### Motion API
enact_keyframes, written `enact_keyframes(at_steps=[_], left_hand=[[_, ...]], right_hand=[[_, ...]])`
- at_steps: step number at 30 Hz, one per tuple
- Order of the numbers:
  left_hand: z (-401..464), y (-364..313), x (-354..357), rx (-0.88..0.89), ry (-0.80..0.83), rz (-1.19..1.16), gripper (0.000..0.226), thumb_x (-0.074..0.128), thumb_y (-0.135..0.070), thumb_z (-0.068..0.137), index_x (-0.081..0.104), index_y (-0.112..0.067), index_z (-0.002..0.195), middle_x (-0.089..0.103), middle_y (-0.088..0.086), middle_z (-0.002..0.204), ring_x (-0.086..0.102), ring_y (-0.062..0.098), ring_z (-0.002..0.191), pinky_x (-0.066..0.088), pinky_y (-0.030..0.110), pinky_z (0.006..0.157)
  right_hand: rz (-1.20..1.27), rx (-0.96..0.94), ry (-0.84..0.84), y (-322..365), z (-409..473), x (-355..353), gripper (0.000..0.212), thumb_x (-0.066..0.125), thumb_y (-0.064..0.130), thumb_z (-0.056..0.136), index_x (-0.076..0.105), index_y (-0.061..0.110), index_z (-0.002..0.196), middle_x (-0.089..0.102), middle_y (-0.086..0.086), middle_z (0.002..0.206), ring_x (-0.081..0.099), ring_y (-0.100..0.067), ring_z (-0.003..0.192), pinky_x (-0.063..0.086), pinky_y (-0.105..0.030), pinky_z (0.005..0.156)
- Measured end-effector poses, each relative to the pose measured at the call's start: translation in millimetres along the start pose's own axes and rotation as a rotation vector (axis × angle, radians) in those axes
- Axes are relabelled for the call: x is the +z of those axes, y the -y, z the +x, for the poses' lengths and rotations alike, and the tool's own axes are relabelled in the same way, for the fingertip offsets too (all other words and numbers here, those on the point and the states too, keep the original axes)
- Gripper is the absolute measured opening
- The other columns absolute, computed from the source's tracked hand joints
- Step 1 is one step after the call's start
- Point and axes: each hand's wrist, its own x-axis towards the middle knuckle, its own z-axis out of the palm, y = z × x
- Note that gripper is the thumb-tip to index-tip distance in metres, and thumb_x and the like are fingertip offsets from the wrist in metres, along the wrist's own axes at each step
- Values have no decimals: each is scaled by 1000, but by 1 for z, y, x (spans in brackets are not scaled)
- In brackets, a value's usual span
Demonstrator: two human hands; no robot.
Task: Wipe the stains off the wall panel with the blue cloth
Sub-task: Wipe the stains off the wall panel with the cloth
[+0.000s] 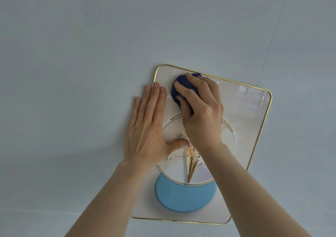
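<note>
R hand (200, 109) is bunched over the blue cloth (179, 89), fingers curled on top, gripping it and pressing it flat against the wall panel (251, 120). Cloth sits wadded under the fingertips, near the panel's upper corner, w/ a bit poking out past the knuckles. L hand (147, 127) is empty, fingers straight and spread, palm flat across the panel's gold rim (156, 73), half on the panel, half on the pale surface beside it. Prob. bracing so the panel doesn't slide or swing while the R scrubs.

Below both wrists: printed art, i.e. a pale ring w/ gold stems and a light blue disc (185, 196). No stains I can pick out; too faint or hidden under the cloth.

Nothing else around, just plain grey-blue surface (72, 55). Only things in the way are the L thumb, close under the R wrist, and both forearms covering the lower panel.
</note>
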Motion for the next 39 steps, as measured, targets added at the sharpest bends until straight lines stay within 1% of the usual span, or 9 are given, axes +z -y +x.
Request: enact_keyframes(at_steps=[6, 9, 14, 17, 19, 24, 28, 31, 39], left_hand=[[0, 0, 0, -11, -4, -12, 137, 57, -91, 69, 11, -6, 166, 12, 11, 177, 8, 24, 165, 9, 46, 134], [0, 1, -2, -11, 22, -29, 143, 62, -92, 65, 6, -9, 167, 9, 6, 177, 4, 21, 165, 5, 44, 134], [1, 2, -3, -6, 44, -32, 144, 62, -91, 66, 1, -10, 168, 3, 4, 177, 0, 22, 165, 3, 44, 134], [0, 1, -4, -14, 45, -50, 144, 62, -91, 64, 1, -11, 168, 5, 5, 178, 1, 22, 165, 5, 45, 134], [0, 0, -4, -22, 39, -62, 143, 60, -90, 63, 2, -13, 168, 7, 5, 178, 1, 21, 165, 2, 43, 134], [0, -1, -2, -30, -9, -42, 143, 66, -91, 62, 13, -9, 166, 15, 7, 177, 11, 23, 164, 9, 44, 134], [0, 0, 2, -26, -42, -31, 141, 66, -89, 63, 16, -7, 166, 17, 8, 176, 13, 24, 164, 10, 45, 134], [0, 0, 4, -30, -43, -34, 143, 67, -90, 60, 15, -9, 166, 17, 8, 176, 12, 23, 164, 5, 42, 134], [0, -2, 2, -37, -67, -49, 133, 59, -90, 70, 20, -6, 165, 19, 9, 175, 11, 22, 164, 9, 45, 134]], right_hand=[[-60, -126, 149, -4, -24, -16, 20, 68, 5, 100, 77, 11, 117, 72, -12, 128, 62, -38, 120, 54, -48, 100], [-118, -156, 184, -17, -34, -32, 22, 67, 4, 99, 76, 12, 118, 72, -11, 129, 62, -37, 120, 54, -47, 99], [-111, 135, 40, -17, -33, -36, 21, 73, -1, 94, 79, 8, 111, 74, -12, 121, 61, -39, 112, 55, -45, 92], [-5, 218, -11, -6, -16, -30, 23, 74, 0, 93, 79, 8, 113, 73, -13, 122, 61, -36, 114, 52, -37, 97], [35, 161, -4, -1, 0, -23, 21, 73, 1, 94, 79, 8, 113, 73, -13, 124, 61, -35, 115, 50, -32, 99], [-32, 5, 1, 9, 6, -6, 15, 71, 4, 98, 79, 6, 111, 74, -13, 122, 62, -38, 118, 54, -45, 102], [-76, -99, 61, 4, 2, -4, 17, 70, 3, 98, 78, 6, 113, 74, -13, 124, 64, -41, 122, 56, -49, 100], [-75, -182, 113, -3, 10, -7, 16, 70, 4, 99, 79, 6, 112, 75, -14, 123, 66, -40, 121, 56, -51, 98], [-54, -64, 76, 13, 6, -4, 15, 68, 7, 100, 79, 8, 110, 75, -12, 123, 65, -41, 120, 56, -50, 97]])
